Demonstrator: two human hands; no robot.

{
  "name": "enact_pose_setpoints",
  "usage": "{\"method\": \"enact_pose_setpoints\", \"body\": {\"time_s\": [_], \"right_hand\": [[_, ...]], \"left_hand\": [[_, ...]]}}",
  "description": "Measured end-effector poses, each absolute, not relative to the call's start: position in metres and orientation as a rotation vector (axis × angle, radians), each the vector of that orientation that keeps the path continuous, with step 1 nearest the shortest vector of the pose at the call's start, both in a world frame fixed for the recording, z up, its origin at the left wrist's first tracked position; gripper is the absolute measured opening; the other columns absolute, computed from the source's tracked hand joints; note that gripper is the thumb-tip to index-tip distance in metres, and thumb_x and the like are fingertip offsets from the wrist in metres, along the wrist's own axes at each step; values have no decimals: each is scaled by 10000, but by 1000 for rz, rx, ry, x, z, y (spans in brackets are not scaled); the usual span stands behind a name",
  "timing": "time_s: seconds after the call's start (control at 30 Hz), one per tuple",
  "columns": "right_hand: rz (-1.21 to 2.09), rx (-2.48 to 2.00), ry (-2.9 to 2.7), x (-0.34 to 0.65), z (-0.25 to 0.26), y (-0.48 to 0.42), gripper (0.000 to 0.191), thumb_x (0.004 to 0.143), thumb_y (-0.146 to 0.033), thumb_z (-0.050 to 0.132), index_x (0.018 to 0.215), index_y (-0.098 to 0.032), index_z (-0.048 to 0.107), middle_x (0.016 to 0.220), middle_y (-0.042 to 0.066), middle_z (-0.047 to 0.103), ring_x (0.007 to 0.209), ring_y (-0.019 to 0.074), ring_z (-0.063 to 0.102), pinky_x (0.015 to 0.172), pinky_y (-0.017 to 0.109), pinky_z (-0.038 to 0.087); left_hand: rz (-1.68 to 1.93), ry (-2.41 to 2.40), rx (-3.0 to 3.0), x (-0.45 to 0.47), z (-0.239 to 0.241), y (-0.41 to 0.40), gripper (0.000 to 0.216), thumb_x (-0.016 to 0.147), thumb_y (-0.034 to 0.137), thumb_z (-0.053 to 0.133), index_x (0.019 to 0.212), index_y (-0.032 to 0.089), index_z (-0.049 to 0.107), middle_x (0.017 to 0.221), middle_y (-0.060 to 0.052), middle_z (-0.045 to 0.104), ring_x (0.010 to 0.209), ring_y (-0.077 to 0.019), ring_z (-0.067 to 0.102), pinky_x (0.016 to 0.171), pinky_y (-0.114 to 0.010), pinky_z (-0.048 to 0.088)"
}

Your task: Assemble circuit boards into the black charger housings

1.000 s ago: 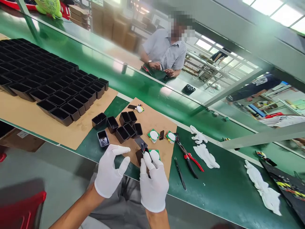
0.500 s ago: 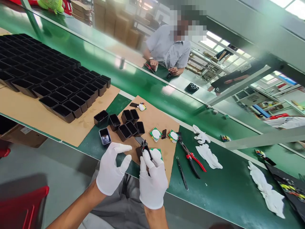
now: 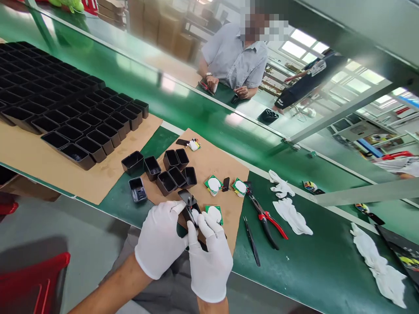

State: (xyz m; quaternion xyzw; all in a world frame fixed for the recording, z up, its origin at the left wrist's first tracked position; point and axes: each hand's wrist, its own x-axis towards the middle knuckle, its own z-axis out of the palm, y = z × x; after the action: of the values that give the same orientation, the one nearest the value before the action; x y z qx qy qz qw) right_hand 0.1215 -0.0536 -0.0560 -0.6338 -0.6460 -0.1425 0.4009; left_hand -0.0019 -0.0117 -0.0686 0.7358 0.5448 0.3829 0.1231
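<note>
The grip of the left hand (image 3: 161, 240) closes on the near left side of a black case (image 3: 185, 214), forefinger at its upper edge and thumb lower down. The grip of the right hand (image 3: 211, 261) holds the same case from the other side, its fingertips by the opening; both hands wear white gloves. The case is tilted between them at the near edge of the bench (image 3: 314, 257), with a black plate (image 3: 184, 196) bearing prongs raised at its far end. How much of the case's contents sits inside is hidden by the fingers.

Just beside the right fingertips lies a green board (image 3: 215, 214) with a round white top. Two similar boards lie farther back on a brown sheet (image 3: 209, 161), a small black piece (image 3: 225, 184) between them. A cluster of black cups (image 3: 166, 183) stands beyond the left hand. To the right, pliers (image 3: 266, 224) with red and black handles and dark tweezers (image 3: 252, 242) lie on the green surface, near crumpled white gloves (image 3: 293, 216). Across the bench sits a person in a grey shirt (image 3: 234, 61).
</note>
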Motion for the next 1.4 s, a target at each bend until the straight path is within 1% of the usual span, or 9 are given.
{"method": "enact_pose_setpoints", "body": {"time_s": [0.17, 0.23, 0.33, 0.6, 0.77, 0.87, 1.1, 1.27, 1.4], "right_hand": [[-360, -1678, -1728, 128, -62, -52, 277, 1051, -314, 668, 1305, -249, 758, 1296, 101, 774, 1108, 219, 779, 975, 332, 651], [-364, -1706, -1796, 131, -63, -50, 275, 1084, -323, 596, 1281, -259, 777, 1292, 98, 778, 1086, 218, 786, 957, 328, 652], [-380, -1702, -1815, 132, -56, -49, 280, 1101, -297, 547, 1227, -242, 792, 1257, 102, 792, 1064, 222, 794, 939, 327, 648], [-388, -1674, -1691, 116, -57, -51, 230, 1033, -195, 674, 1229, -247, 782, 1219, 92, 793, 1046, 201, 794, 956, 295, 627], [-334, -1612, -1715, 117, -62, -47, 308, 1025, -170, 690, 1327, -223, 715, 1211, 78, 799, 1085, 186, 787, 1036, 293, 598], [-309, -1609, -1745, 123, -60, -47, 382, 1031, -206, 692, 1411, -222, 667, 1211, 69, 797, 1070, 191, 783, 1002, 298, 608], [-321, -1640, -1830, 131, -66, -49, 325, 1061, -273, 644, 1376, -229, 710, 1238, 99, 784, 1071, 239, 779, 919, 335, 627], [-242, -1698, -1816, 133, -69, -50, 323, 1073, -269, 603, 1374, -273, 718, 1430, 107, 705, 1016, 216, 793, 894, 330, 655], [-180, -1701, -1816, 132, -66, -48, 333, 1043, -249, 637, 1353, -299, 749, 1374, 78, 747, 1086, 236, 784, 924, 332, 651]], "left_hand": [[1109, 1636, 2236, 6, -71, -10, 400, 835, 150, 679, 1230, 176, 625, 1050, -125, 763, 885, -326, 721, 755, -443, 529], [1118, 1632, 2247, 6, -71, -9, 421, 820, 104, 651, 1233, 180, 619, 1041, -118, 764, 872, -319, 722, 748, -438, 530], [1127, 1612, 2237, 3, -70, -10, 445, 820, 157, 693, 1255, 183, 602, 1049, -121, 755, 878, -328, 724, 754, -454, 555], [1095, 1487, 2065, -28, -72, -15, 725, 767, 242, 857, 1407, 193, 520, 1226, -148, 696, 1114, -355, 723, 946, -512, 622], [1068, 1527, 2156, -28, -71, -16, 657, 772, 242, 831, 1365, 181, 554, 1188, -138, 721, 1048, -341, 735, 884, -487, 624], [1060, 1578, 2193, -21, -69, -15, 604, 765, 214, 783, 1336, 178, 591, 1168, -132, 745, 1012, -348, 740, 850, -487, 604], [1074, 1614, 2240, -10, -68, -12, 471, 814, 176, 707, 1280, 182, 644, 1141, -111, 788, 1028, -327, 753, 865, -443, 558], [1069, 1618, 2250, -10, -71, -11, 481, 805, 173, 709, 1281, 191, 642, 1139, -98, 793, 1021, -317, 752, 866, -435, 548], [1057, 1615, 2253, -11, -73, -11, 497, 802, 207, 741, 1286, 194, 627, 1160, -100, 788, 1033, -315, 750, 868, -432, 553]]}}
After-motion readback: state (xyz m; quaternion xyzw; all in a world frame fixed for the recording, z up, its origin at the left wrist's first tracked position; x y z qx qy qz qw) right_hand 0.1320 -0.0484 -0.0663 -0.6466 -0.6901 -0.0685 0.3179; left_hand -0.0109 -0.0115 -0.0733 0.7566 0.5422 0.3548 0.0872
